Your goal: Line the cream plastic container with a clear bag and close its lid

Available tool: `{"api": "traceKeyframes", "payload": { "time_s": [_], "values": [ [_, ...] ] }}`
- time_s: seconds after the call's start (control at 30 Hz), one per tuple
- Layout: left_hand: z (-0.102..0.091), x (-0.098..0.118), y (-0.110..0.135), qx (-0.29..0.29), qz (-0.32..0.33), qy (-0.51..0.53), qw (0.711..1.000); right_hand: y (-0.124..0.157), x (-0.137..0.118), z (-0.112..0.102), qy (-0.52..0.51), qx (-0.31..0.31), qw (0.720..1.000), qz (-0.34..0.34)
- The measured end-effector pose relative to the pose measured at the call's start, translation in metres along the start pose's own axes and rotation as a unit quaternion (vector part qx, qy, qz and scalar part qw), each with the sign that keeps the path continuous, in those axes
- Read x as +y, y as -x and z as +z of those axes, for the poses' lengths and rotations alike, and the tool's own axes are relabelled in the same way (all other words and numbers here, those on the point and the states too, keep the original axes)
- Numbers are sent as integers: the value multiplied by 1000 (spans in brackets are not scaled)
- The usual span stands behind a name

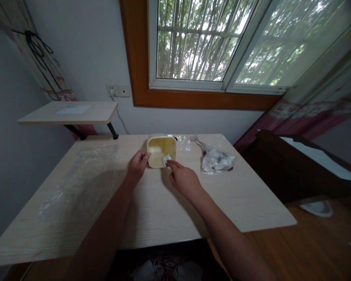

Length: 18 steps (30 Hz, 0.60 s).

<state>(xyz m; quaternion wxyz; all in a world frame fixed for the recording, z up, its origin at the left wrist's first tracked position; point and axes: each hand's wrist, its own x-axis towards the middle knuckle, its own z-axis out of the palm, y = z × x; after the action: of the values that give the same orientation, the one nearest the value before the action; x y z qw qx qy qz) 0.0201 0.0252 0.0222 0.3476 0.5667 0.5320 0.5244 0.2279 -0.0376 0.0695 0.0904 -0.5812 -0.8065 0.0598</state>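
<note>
A pale yellow, square-cornered plastic container (pixel 154 157) is tilted so that its open side faces me, near the back of the table. My left hand (pixel 138 166) grips its left rim, thumb on the near side. With the fingertips of my right hand (pixel 184 177) I pinch a small crumpled white piece (pixel 166 159), which looks like tissue or paper, at the container's lower right inside. To the right of my right hand lies a clear plastic bag (pixel 217 160) with whitish and dark contents that I cannot make out.
A flat clear plastic sheet or bag (pixel 84 179) lies on the left of the light wood table (pixel 169 218). A small raised shelf (pixel 99 111) with a paper stands at the back left. Behind are a wall socket (pixel 117 91) and a window.
</note>
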Motion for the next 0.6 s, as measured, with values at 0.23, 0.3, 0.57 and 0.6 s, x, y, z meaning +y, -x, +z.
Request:
{"api": "traceKeyframes", "payload": {
  "time_s": [0.23, 0.3, 0.57, 0.6],
  "values": [
    [2, 1, -1, -4, -2, 11, 1000, -1, -19, 5, -35, -13, 999, -22],
    [3, 1, -1, -7, -3, 14, 1000, -1, -29, 7, -61, -15, 997, -41],
    [2, -1, -1, -8, -10, 23, 1000, -3, -37, 7, -65, -14, 997, -44],
    [2, 0, 0, -8, -11, 22, 1000, -3, -34, 6, -52, -15, 998, -34]
  ]
}}
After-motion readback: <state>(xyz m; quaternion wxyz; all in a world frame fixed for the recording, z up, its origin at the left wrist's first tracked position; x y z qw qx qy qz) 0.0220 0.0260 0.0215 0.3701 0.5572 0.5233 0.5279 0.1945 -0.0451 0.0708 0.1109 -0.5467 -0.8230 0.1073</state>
